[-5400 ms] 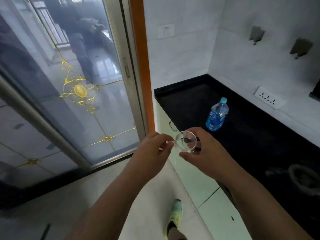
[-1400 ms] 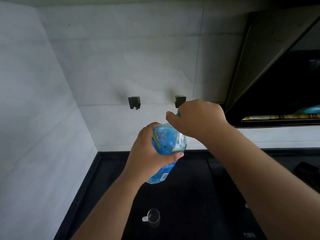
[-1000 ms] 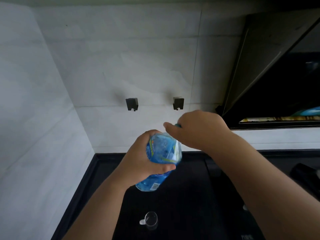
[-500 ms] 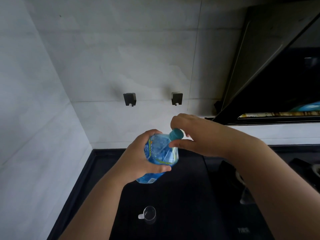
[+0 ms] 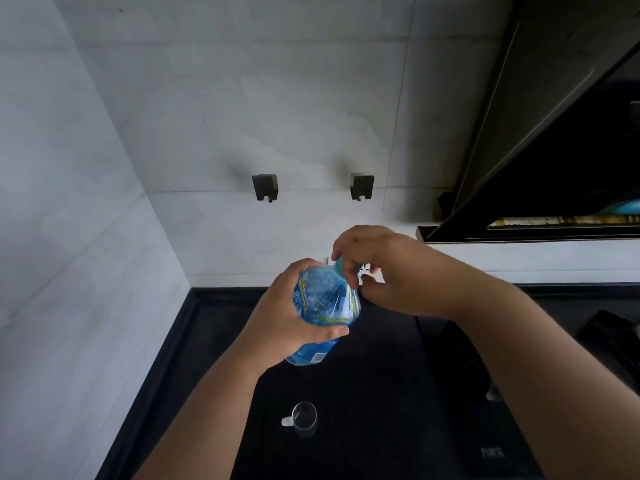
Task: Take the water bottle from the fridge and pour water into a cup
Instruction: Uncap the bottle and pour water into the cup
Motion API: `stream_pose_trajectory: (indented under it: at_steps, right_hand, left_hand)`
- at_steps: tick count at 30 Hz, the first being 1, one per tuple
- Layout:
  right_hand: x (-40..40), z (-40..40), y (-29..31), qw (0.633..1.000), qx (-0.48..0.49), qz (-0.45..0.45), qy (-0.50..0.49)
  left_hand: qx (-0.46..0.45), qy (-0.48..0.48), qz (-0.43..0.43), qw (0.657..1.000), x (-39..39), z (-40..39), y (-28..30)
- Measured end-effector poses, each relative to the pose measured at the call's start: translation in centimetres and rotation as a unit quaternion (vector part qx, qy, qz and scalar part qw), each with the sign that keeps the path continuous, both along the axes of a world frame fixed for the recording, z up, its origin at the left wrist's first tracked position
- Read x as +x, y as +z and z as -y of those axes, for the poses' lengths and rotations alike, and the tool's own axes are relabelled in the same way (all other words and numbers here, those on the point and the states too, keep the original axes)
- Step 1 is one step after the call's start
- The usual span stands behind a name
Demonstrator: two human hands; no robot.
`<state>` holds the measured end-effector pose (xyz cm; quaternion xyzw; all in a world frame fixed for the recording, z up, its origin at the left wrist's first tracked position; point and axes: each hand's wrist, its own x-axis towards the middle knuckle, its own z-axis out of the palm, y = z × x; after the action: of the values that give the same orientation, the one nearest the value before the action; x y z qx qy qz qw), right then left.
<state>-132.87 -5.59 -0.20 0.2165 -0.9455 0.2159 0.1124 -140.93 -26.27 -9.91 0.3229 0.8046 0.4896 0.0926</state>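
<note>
A clear water bottle point(image 5: 323, 303) with a blue label is held in the air above the black counter point(image 5: 374, 393), its top pointing away from me. My left hand point(image 5: 287, 313) wraps around its body. My right hand point(image 5: 377, 268) pinches the teal cap point(image 5: 338, 265) at the neck with fingertips and thumb. A small clear glass cup point(image 5: 304, 414) with a white handle stands upright on the counter, below and nearer to me than the bottle.
Two dark wall hooks point(image 5: 265, 187) are fixed to the white tiled back wall. A range hood point(image 5: 554, 161) slants in at the upper right, and a stove point(image 5: 609, 334) sits under it. A white wall bounds the counter on the left.
Five seconds ago both hands held the cup and the bottle stood on the counter. Since half a second ago my right fingers have closed over the cap, hiding most of it; the bottle barely moved.
</note>
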Motion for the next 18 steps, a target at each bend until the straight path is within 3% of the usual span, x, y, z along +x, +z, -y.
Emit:
stream_pose_trajectory:
  at_steps: [5,10,18]
  right_hand:
    - [-0.6,0.6,-3.3,0.992,-0.114,-0.045,-0.035]
    - [-0.4,1.1,-5.2,0.976,-0.211,-0.056,-0.005]
    - [0.0,0.0,-7.7,0.933,-0.349,0.072,0.043]
  left_hand:
    - [-0.018,-0.011,0.017,1.0,0.3,-0.1,-1.3]
    - [-0.055,-0.01,0.008,0.998,0.3,-0.7,-3.1]
    - [-0.101,-0.065,0.029,0.992,0.6,-1.2,-5.5]
